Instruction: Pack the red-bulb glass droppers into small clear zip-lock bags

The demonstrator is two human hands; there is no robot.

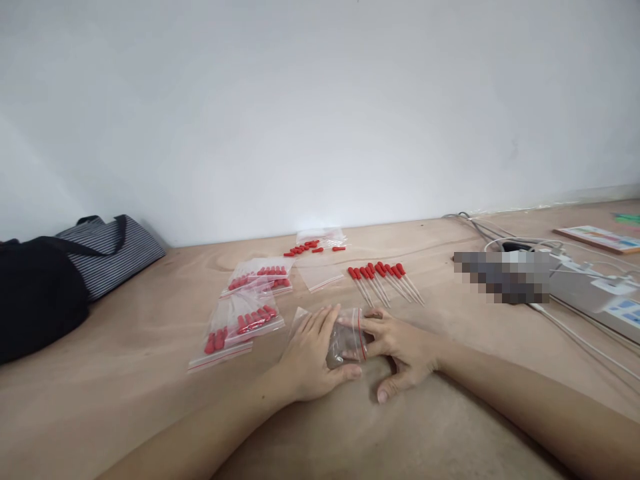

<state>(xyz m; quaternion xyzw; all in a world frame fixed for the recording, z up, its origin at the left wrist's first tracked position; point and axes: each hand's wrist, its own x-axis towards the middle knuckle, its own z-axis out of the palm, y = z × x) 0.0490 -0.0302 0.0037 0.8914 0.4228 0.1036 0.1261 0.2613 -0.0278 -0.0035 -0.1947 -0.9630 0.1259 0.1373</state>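
Observation:
A clear zip bag [345,341] with a red seal line lies on the table in front of me, its mouth facing right. My left hand [315,353] rests flat across its left part, fingers stretched out. At the mouth, my right hand [397,343] has some fingers reaching into the bag, with the thumb apart on the table. Just beyond the right hand lies a row of droppers [383,280] with red bulbs and thin clear stems. To the left are zip bags [240,327] holding several red-bulbed pieces.
Loose red bulbs [303,249] lie on the table by the wall, near a flat zip bag [317,273]. A striped bag [117,257] and a black bag [43,297] stand at left. Cables and a power strip [595,300] lie at right, below a colourful board [600,237].

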